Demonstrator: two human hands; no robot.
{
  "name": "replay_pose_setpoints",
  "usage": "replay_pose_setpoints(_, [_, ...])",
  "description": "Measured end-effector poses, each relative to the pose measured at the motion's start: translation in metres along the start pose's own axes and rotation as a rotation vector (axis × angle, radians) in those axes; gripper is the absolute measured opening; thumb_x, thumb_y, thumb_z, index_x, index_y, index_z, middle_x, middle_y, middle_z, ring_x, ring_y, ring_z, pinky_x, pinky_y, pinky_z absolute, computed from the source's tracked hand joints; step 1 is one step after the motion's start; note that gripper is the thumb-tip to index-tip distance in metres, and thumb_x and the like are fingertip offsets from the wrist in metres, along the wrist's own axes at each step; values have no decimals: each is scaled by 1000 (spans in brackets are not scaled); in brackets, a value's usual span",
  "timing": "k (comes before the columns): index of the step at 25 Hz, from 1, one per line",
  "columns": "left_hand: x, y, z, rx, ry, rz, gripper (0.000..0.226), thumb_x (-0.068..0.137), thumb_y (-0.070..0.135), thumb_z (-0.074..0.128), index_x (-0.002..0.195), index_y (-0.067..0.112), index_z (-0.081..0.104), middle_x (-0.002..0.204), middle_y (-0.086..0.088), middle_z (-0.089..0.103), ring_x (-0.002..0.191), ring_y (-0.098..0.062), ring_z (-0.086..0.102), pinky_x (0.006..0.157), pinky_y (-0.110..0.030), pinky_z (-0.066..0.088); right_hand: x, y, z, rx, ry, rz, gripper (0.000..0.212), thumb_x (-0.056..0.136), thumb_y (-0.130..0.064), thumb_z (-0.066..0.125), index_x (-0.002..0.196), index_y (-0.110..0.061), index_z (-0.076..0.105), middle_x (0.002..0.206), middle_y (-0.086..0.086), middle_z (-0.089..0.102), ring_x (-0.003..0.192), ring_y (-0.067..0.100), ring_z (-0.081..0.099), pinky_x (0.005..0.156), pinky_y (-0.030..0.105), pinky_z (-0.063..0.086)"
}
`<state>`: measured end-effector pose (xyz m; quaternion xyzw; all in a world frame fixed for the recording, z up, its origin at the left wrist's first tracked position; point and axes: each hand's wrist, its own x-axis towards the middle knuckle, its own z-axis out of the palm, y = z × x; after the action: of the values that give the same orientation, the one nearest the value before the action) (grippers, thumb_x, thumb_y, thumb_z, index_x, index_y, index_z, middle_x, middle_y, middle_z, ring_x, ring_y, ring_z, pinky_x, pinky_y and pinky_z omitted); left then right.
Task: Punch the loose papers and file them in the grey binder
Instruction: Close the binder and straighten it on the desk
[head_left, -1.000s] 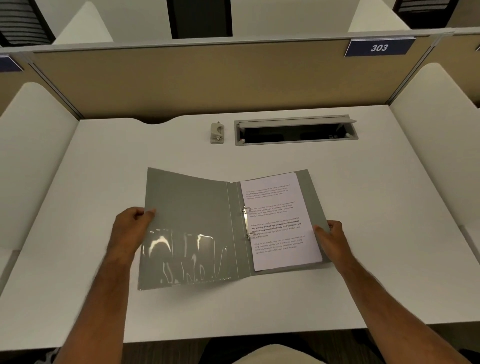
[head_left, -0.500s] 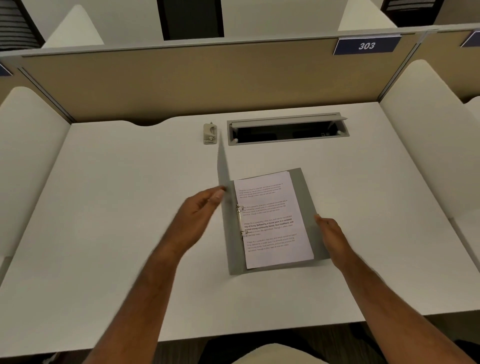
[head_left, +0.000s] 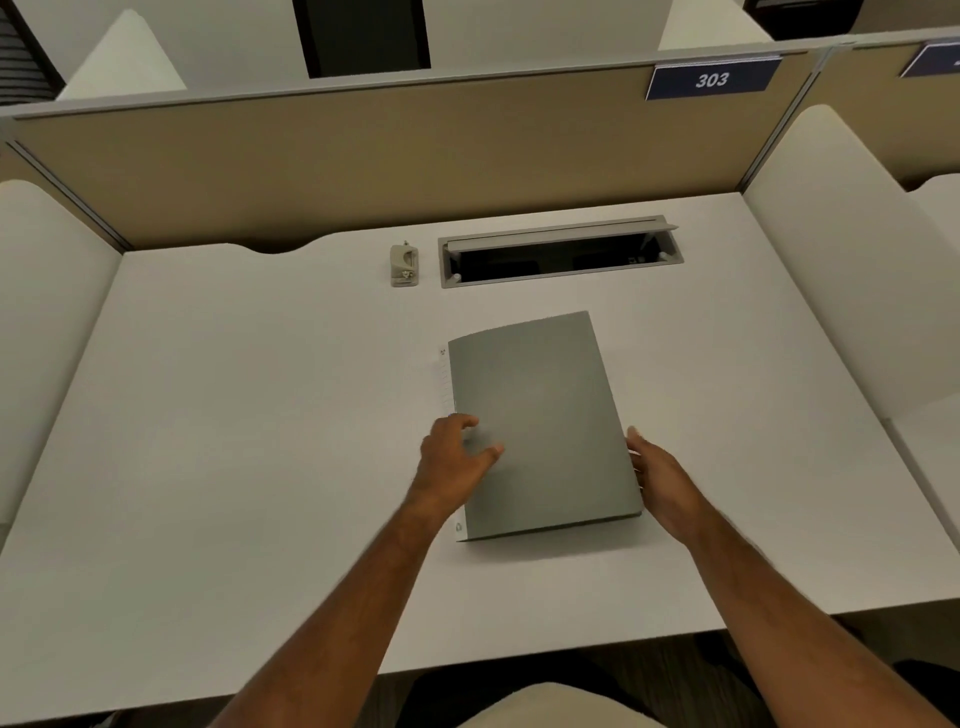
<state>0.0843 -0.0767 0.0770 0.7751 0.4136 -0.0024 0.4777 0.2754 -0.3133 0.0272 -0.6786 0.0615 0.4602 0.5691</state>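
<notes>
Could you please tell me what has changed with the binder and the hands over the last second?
The left hand swung the grey binder's front cover from flat-open on the left over to the right, shutting it over the filed papers, and now rests on the cover. The right hand stayed at the binder's right edge. The hole punch stayed put on the desk.

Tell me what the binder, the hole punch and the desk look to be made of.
Binder: grey card or thin plastic, matte; its cover shows no glare. Hole punch: beige plastic body, probably with metal parts; too small to be sure. Desk: white laminate, smooth and matte, by its even, seamless surface.
</notes>
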Motion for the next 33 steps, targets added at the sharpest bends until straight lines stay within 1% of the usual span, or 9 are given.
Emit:
replay_pose_setpoints(2, [10, -18, 5, 47, 121, -146, 67, 83, 44, 81, 137, 19, 49, 140, -5, 46, 130, -28, 49, 107, -46, 47, 3, 6, 1, -104, 21, -50, 43, 96, -42, 65, 132, -20, 59, 124, 5, 70, 108, 22, 70, 92, 44, 57])
replay_pose_setpoints(4, [14, -29, 9, -17, 101, -291, 78, 81, 47, 82, 141, 14, 44, 140, -7, 42, 126, -31, 52, 103, -44, 49, 8, 10, 2, -160, 45, -81, 48, 91, -31, 75, 133, -22, 53, 129, 8, 67, 112, 25, 68, 100, 47, 54])
replay_pose_setpoints(9, [21, -47, 25, -214, 18, -365, 54, 80, 51, 82, 113, 14, 60, 119, -7, 65, 95, -18, 66, 73, -32, 54, 4, 14, 5, -249, 90, -146, 50, 89, -18, 77, 132, -21, 52, 124, 6, 68, 112, 24, 67, 95, 41, 56])
replay_pose_setpoints(13, [23, -51, 28, -364, 10, -417, 58, 77, 55, 83, 114, 14, 68, 104, -5, 75, 88, -21, 73, 64, -30, 56, 5, 20, 7, -243, 128, -200, 46, 87, -12, 78, 123, -26, 55, 119, 2, 70, 111, 22, 67, 92, 41, 56])
replay_pose_setpoints(17, [24, -55, 25, -412, -6, -434, 65, 70, 55, 87, 118, 16, 65, 107, -5, 76, 90, -21, 75, 67, -31, 58, 4, 19, 11, -222, 147, -221, 42, 87, -9, 76, 118, -31, 57, 115, 0, 72, 109, 23, 68, 94, 48, 57])
replay_pose_setpoints(22, [26, -54, 17, -425, 38, -398, 65, 72, 49, 89, 120, 15, 63, 109, -4, 75, 89, -19, 75, 62, -27, 56, 6, 11, 21, -187, 164, -257, 42, 89, -6, 72, 120, -30, 57, 111, -1, 73, 106, 21, 68, 87, 42, 57])
replay_pose_setpoints(25, [38, -51, 11, -465, 42, -372, 70, 66, 51, 91, 120, 14, 66, 109, -6, 77, 90, -21, 77, 69, -32, 62, 10, 0, 27, -181, 176, -277, 42, 91, -7, 71, 124, -28, 56, 110, -4, 71, 106, 18, 67, 85, 39, 57])
replay_pose_setpoints(29, [62, -37, 1, -486, 42, -319, 62, 75, 44, 89, 123, 12, 66, 109, -6, 76, 95, -22, 75, 78, -34, 62, 22, -21, 32, -161, 172, -305, 42, 91, -6, 70, 126, -24, 56, 110, -3, 72, 104, 17, 68, 79, 32, 55])
replay_pose_setpoints(33, [85, -15, -4, -458, 65, -273, 54, 83, 42, 83, 123, 11, 65, 113, -7, 73, 97, -21, 71, 69, -27, 56, 42, -42, 33, -155, 178, -296, 43, 90, -5, 71, 128, -19, 56, 114, 4, 72, 105, 22, 69, 84, 36, 56])
